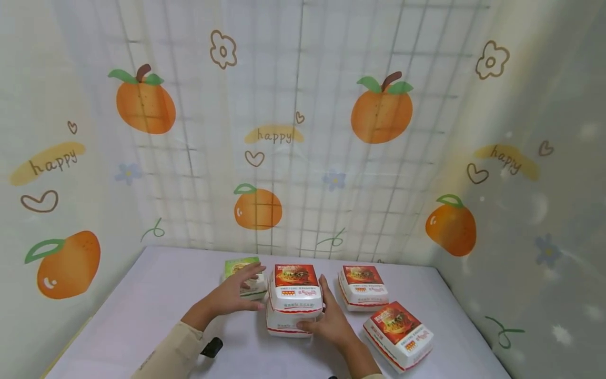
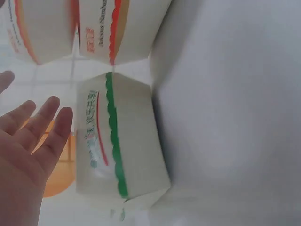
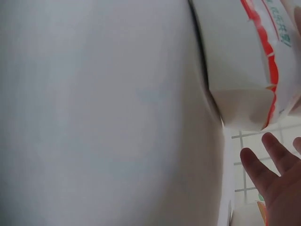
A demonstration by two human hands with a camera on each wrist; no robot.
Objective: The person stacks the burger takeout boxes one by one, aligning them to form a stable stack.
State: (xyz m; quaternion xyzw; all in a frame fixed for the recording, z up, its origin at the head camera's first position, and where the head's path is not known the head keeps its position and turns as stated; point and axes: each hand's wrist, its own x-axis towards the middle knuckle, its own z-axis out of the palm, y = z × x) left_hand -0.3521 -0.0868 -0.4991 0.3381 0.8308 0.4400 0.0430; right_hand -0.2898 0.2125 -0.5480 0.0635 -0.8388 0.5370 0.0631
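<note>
Two red-and-white burger boxes are stacked mid-table, the upper box (image 1: pixel 295 295) on the lower box (image 1: pixel 281 325). Left of the stack is a green-and-white burger box (image 1: pixel 256 291), whose green scalloped edge shows in the left wrist view. My left hand (image 1: pixel 232 295) hovers in front of that green box, fingers extended, thumb pointing toward the stack; it grips nothing. My right hand (image 1: pixel 331 321) is along the stack's right side, its thumb across the lower box's front. In the right wrist view its fingers (image 3: pixel 277 155) are spread and fairly straight, with space between them and the box edge.
Right of the stack sit two more red-and-white boxes, one farther back (image 1: pixel 362 289) and one nearer and turned (image 1: pixel 400 337). A small black object (image 1: pixel 212 347) is by the left forearm. Orange-printed curtains (image 1: pixel 303 173) and a wire grid enclose the white table (image 1: pixel 165 284).
</note>
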